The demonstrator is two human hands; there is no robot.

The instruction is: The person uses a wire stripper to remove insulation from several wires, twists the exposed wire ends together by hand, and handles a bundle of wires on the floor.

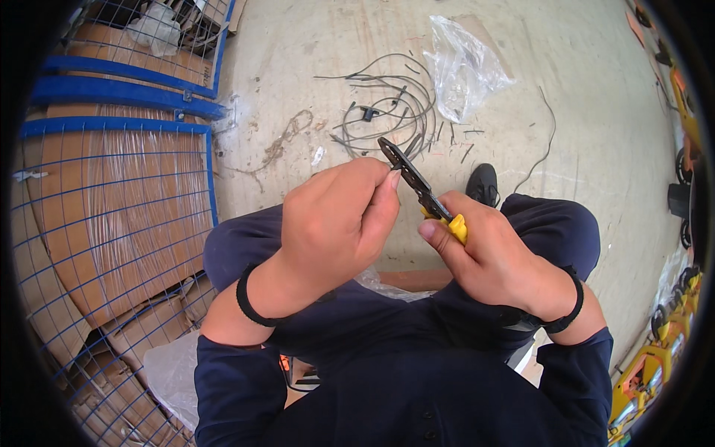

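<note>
My right hand (495, 249) is wrapped round the yellow handles of a wire stripper (411, 175). Its long black jaws, with notches and holes, slant up and to the left. Closed in a pinch, my left hand (335, 216) meets the jaws at its fingertips. Between thumb and forefinger shows a bit of dark wire (394, 167) that touches the jaws; the rest of it is hidden by the hand. Beyond the hands, loops of grey-black cable (428, 100) lie on the floor, with several short cut pieces (467, 153) beside them.
Clear plastic film (465, 71) lies past the cable. A blue wire-mesh cage (112, 127) with wrapped cardboard stands at my left. Yellow machines (640, 380) line the right edge. My dark shoe (484, 184) rests on the concrete floor, and a single thin cable (553, 123) curves to its right.
</note>
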